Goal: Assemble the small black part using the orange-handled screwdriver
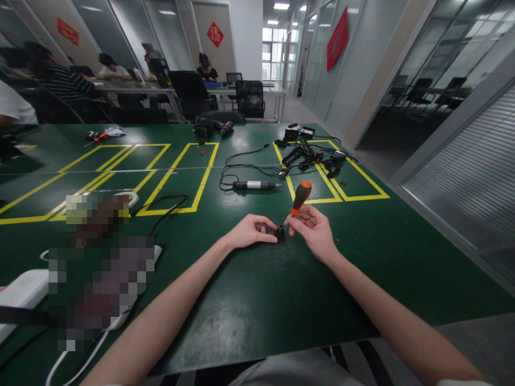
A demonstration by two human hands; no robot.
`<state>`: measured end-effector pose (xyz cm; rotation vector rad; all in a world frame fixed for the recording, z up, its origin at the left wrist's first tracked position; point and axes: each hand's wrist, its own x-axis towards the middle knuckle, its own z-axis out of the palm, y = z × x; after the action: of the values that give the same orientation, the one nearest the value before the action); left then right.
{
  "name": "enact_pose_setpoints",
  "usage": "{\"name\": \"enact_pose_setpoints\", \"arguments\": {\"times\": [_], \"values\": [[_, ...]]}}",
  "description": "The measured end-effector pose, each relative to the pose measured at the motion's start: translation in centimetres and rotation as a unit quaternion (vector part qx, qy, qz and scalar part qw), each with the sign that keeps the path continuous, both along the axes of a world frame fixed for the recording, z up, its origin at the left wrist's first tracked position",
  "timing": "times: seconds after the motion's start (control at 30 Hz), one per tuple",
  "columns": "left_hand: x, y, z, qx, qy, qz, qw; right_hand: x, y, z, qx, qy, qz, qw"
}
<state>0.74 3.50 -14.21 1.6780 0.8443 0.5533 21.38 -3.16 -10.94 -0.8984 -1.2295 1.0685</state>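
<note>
My right hand [313, 229] pinches an orange-and-black handled screwdriver [300, 197], held upright with its tip down on a small black part [280, 234] on the green table [249, 300]. My left hand [251, 231] rests on the table just left of that part, fingers curled around its edge and steadying it. Both forearms reach in from the bottom of the view.
A grey-and-black electric pen tool [257, 185] with a cable lies behind the hands. A tangle of black cables and chargers [311, 155] sits at the back right inside yellow tape boxes [177, 177]. A white power strip [24, 289] lies left. People sit at far desks.
</note>
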Motion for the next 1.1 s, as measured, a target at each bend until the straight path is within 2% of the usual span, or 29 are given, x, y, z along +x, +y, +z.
{"name": "enact_pose_setpoints", "arguments": {"times": [0.17,0.3,0.43,0.6,0.83,1.0,1.1], "values": [[0.09,-0.29,0.4,-0.038,-0.025,-0.021,0.999,0.07,0.03,0.09,-0.003,-0.037,-0.003,0.999],[0.14,-0.32,0.29,-0.063,-0.053,-0.026,0.996,0.02,-0.02,0.13,0.002,-0.019,0.022,1.0],[0.08,-0.2,0.08,-0.036,-0.031,-0.022,0.999,-0.1,-0.17,0.03,0.001,0.005,0.027,1.0],[0.05,-0.17,0.09,-0.006,-0.029,-0.021,0.999,-0.02,-0.05,0.04,-0.001,-0.023,0.011,1.0],[0.12,-0.37,0.36,-0.047,-0.053,-0.043,0.997,-0.02,-0.03,0.12,0.003,-0.01,0.029,1.0],[0.14,-0.43,0.53,-0.04,-0.045,-0.036,0.997,-0.08,-0.11,-0.05,-0.012,-0.006,-0.021,1.0],[0.12,-0.42,0.6,-0.033,-0.042,-0.036,0.998,0.04,0.02,-0.08,-0.01,-0.019,-0.028,0.999]]}}
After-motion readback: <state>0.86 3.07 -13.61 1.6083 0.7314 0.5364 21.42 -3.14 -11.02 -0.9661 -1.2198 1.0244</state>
